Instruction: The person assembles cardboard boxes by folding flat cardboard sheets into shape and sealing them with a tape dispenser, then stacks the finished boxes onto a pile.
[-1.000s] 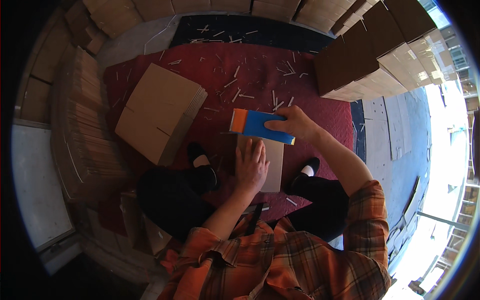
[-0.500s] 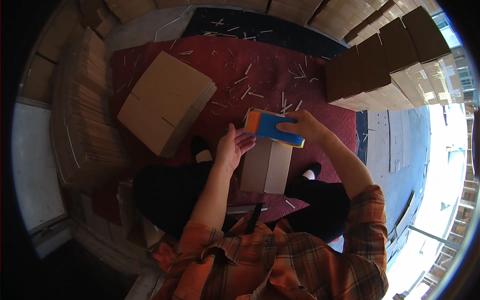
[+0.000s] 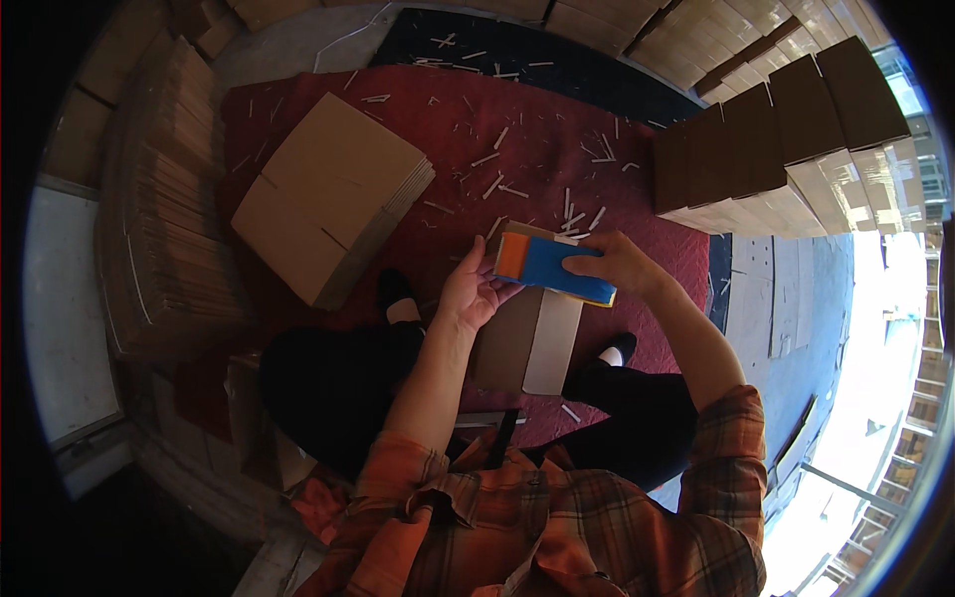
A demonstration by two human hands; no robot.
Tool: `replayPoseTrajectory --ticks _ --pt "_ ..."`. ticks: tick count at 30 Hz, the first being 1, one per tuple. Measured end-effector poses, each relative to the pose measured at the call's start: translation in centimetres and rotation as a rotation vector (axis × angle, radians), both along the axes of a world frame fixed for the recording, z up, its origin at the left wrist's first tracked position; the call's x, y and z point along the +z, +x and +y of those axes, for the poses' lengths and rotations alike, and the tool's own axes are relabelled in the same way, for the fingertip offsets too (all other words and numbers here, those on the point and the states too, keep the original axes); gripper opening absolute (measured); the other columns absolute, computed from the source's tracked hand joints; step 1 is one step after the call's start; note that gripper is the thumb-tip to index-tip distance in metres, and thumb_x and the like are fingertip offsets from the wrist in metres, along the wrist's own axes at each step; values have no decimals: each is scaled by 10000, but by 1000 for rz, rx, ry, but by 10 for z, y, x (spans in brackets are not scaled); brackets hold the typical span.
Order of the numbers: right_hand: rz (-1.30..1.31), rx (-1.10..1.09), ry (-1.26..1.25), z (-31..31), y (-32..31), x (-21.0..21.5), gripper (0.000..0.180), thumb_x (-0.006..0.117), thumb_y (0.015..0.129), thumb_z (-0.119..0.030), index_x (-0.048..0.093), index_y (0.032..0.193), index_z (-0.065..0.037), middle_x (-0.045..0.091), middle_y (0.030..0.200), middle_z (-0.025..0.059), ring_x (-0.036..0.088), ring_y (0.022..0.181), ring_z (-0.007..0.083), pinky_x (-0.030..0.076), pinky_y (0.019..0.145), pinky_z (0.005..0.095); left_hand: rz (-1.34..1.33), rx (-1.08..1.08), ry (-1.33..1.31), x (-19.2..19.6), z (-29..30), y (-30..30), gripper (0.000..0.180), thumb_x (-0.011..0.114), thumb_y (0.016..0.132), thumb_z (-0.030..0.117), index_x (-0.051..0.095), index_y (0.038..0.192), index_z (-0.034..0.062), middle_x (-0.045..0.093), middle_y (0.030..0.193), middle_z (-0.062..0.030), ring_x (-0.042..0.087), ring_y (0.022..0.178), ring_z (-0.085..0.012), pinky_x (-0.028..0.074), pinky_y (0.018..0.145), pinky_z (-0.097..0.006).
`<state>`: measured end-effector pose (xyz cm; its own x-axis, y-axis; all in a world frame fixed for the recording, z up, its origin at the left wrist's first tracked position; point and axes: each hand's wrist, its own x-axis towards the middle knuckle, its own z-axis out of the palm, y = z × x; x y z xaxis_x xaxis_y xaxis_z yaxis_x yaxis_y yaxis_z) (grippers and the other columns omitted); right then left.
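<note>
A flat, block-shaped object (image 3: 557, 267), blue with an orange end and a thin yellow edge, is held over a cardboard box. My right hand (image 3: 619, 265) grips its right part, thumb across the blue face. Beside the orange end is my left hand (image 3: 474, 292), palm up, its thumb raised and fingers apart; the fingertips reach the object's lower edge, and whether they bear its weight is unclear. Below both hands the brown cardboard box (image 3: 550, 343) stands between my feet, its upper part hidden by the object.
A stack of flattened cardboard (image 3: 323, 199) lies on the red floor covering (image 3: 463, 129) at left. More flattened cartons (image 3: 164, 219) stand at the far left. Closed boxes (image 3: 786, 134) are lined up at the right. Pale scrap strips (image 3: 497, 179) litter the floor.
My left hand has moved slightly right, its fingers closer under the orange end. The blue-and-orange object and my right hand have shifted slightly right and down in view.
</note>
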<state>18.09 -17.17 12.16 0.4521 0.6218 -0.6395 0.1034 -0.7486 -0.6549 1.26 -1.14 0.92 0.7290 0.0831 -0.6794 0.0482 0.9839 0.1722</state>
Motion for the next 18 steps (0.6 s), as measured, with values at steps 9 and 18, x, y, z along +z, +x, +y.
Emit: replayPoseTrajectory --ticks 9,18 --pt "-19 -1 -2 -4 -1 4 555 740 810 -401 673 1156 29 702 976 166 681 901 232 524 864 355 11 -145 544 30 -15 -5 701 548 905 632 583 1202 -2 638 1153 -149 604 1097 -260 488 963 -450" --pt "-5 -11 -1 -4 4 -5 593 725 815 -461 681 1097 59 698 918 152 679 845 218 531 813 348 12 -59 244 9 -4 1 712 653 842 616 579 1159 -16 640 1091 -149 609 1087 -260 503 941 -462"
